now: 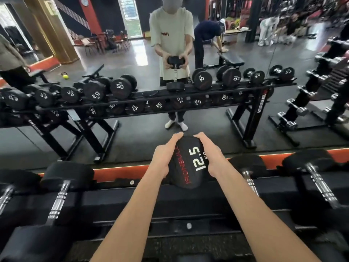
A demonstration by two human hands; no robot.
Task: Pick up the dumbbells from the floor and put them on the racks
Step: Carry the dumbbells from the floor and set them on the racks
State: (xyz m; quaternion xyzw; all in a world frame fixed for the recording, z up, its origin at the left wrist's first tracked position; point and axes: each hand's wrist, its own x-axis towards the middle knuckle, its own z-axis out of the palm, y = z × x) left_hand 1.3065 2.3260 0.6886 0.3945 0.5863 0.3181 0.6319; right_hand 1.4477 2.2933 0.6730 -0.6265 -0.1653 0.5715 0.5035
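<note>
I hold a black 12.5 kg dumbbell (188,163) upright by its top head, above the middle gap of the black rack (170,201). My left hand (164,154) grips the head's left side and my right hand (209,152) grips its right side. The handle and lower head are hidden beneath the top head. In the mirror ahead, the reflection shows the dumbbell standing on end with its lower head on the rack's top rail.
Other dumbbells lie on the rack: one to the left (62,188) and two to the right (247,173) (313,173). A wall mirror (132,138) faces me, reflecting the loaded racks, a bench and other people. A chrome dumbbell stand (300,108) is at right.
</note>
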